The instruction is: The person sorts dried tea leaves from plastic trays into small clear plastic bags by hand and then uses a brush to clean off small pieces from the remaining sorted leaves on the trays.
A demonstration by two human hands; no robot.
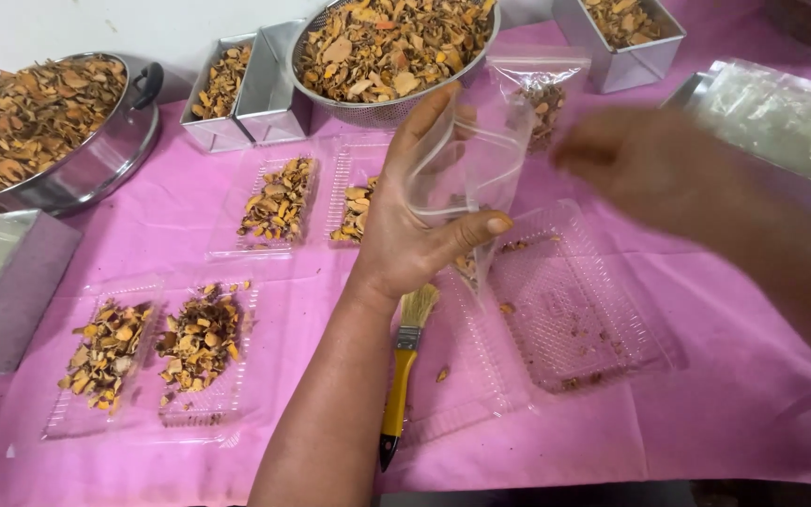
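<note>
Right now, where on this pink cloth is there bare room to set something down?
Bare pink cloth lies right of the nearly empty clear tray, and a smaller patch between the pot and the filled trays. The back edge is crowded with the colander and metal tins. The left hand holds a clear bag.

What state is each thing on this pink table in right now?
Clear bag: empty, pinched in the left hand.
Right hand: blurred, holding nothing visible.
Nearest tray: nearly empty, crumbs only.
Left trays: filled with dried slices.
Colander: heaped full.
Brush: lying flat.
</note>
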